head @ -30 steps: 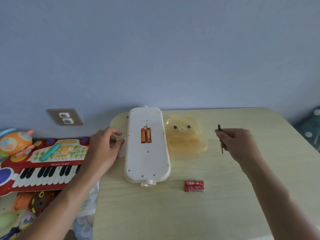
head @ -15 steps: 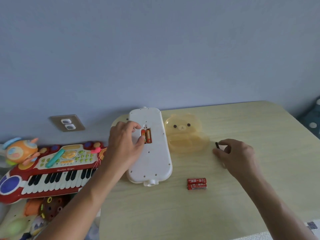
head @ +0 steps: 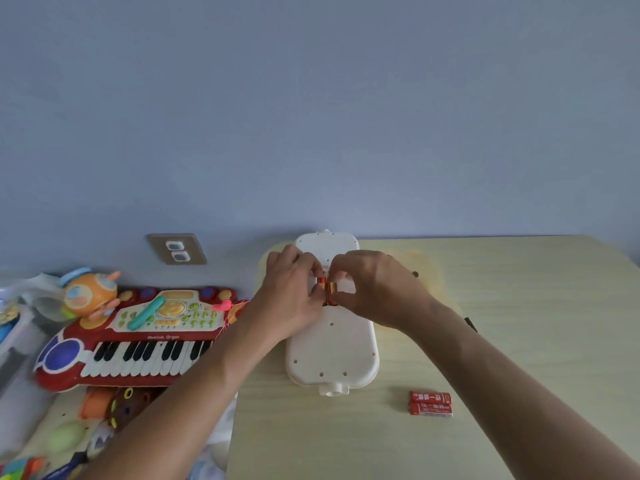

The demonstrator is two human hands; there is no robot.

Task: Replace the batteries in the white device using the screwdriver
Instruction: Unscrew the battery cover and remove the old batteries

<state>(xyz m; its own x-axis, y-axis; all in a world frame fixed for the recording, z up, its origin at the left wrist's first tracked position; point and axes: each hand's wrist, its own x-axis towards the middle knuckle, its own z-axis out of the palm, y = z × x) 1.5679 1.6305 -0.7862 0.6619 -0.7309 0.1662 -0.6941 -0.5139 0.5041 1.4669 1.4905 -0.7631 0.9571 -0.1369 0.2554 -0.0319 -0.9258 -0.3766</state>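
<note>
Lying face down on the pale wooden worktop [head: 519, 341], the white device [head: 332, 351] is seen with its long axis running away from the camera and its far end close to the blue wall. Both hands are brought together over its battery compartment, toward the far half of its back. The left hand [head: 294, 299] is placed on the device's left side, its fingers [head: 317, 289] curled in at the orange-and-gold batteries [head: 327, 292] seated in the compartment; the right hand [head: 374, 289] is met from the other side, its fingers [head: 337, 275] pinched down at the same batteries. Whether either battery is actually gripped or merely touched cannot be told, since the fingertips are crowded together there. Two red batteries [head: 430, 403] are laid side by side on the worktop, near the device's near right corner. A dark slim tool, probably the screwdriver [head: 470, 323], is partly hidden behind the right forearm, right of the device. A translucent yellow bear-faced cover [head: 429, 271] is glimpsed behind the right hand, just right of the device. Left of the device, off the worktop, a red toy keyboard [head: 138, 337] is seen.
</note>
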